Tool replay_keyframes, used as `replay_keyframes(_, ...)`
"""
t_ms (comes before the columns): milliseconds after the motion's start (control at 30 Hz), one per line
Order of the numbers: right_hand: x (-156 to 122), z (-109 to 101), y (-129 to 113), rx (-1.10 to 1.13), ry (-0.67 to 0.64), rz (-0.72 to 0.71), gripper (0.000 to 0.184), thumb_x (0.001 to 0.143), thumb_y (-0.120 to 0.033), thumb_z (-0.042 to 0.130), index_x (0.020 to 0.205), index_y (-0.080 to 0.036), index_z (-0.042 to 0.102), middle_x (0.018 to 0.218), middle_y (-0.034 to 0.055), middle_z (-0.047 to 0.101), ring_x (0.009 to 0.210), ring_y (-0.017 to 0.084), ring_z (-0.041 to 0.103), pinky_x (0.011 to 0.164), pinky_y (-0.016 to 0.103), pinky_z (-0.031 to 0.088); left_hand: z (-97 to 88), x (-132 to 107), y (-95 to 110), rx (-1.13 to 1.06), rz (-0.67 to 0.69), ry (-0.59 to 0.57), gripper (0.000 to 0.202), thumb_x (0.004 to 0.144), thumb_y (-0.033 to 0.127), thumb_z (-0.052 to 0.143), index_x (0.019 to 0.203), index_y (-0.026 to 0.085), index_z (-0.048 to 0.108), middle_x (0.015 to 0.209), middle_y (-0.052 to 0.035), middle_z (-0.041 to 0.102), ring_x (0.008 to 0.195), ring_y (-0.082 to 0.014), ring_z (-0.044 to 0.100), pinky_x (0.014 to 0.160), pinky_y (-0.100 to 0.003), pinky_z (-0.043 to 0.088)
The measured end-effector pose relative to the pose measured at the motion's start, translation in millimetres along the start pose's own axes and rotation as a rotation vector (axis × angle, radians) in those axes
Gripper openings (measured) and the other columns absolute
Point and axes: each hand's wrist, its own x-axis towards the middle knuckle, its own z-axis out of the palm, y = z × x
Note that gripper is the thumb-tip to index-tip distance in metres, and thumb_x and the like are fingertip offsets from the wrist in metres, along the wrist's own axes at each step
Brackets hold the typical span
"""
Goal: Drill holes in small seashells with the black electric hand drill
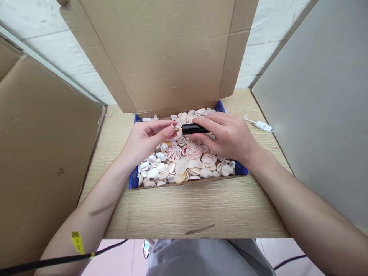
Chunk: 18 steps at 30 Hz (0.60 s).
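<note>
My right hand (227, 134) is closed around a small black hand drill (193, 128), whose brass-coloured tip points left. Opposite it, my left hand (152, 136) pinches a small pale shell (172, 126) between thumb and fingers, right at the drill's tip. Whether the bit has entered the shell cannot be made out. Both hands are above a shallow blue-edged cardboard box (134, 179) spread with many white and cream shells (181, 166). Two red-speckled scallop shells (192, 150) lie in the middle, just beneath the hands.
The box's tall cardboard lid (161, 50) stands up behind it. A white cable with an inline switch (263, 126) lies to the right on the wooden table (184, 211). Cardboard (43, 134) borders the left, a grey panel (324, 107) the right. A black cable (48, 262) crosses my left forearm.
</note>
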Motion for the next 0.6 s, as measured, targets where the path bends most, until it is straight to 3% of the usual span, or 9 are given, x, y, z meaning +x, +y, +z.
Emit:
replay_keyframes(233, -0.4, 1.0, 0.9, -0.018, 0.050, 0.106, 0.027, 0.091, -0.037, 0.057, 0.103, -0.015, 0.067, 0.089, 0.0061, 0.071, 0.078, 0.018, 0.063, 0.065, 0.028, 0.045, -2.0, 2.9, 3.5, -0.109, -0.008, 0.137, 0.017, 0.079, 0.030, 0.074, 0.093, 0.021, 0.077, 0.083, -0.0026, 0.077, 0.076, -0.0134, 0.071, 0.079, -0.026, 0.056)
replay_keyframes(333, -1.0, 1.4, 1.2, -0.028, 0.048, 0.125, 0.028, 0.091, -0.038, 0.056, 0.105, -0.016, 0.067, 0.088, 0.0052, 0.071, 0.076, 0.017, 0.063, 0.064, 0.028, 0.045, -4.3, 5.0, 3.1, -0.198, -0.038, 0.110, 0.009, 0.082, 0.024, 0.071, 0.087, 0.021, 0.078, 0.081, -0.0016, 0.076, 0.074, -0.0115, 0.070, 0.078, -0.022, 0.056)
replay_keyframes(600, -0.6, 0.6, 0.4, -0.047, 0.031, 0.125, 0.027, 0.092, -0.039, 0.055, 0.103, -0.017, 0.067, 0.088, 0.0057, 0.071, 0.077, 0.018, 0.063, 0.063, 0.029, 0.045, -6.4, 7.1, 2.1, -0.287, -0.092, 0.041, 0.012, 0.084, 0.017, 0.067, 0.088, 0.015, 0.078, 0.077, -0.0045, 0.074, 0.071, -0.0104, 0.068, 0.072, -0.020, 0.055)
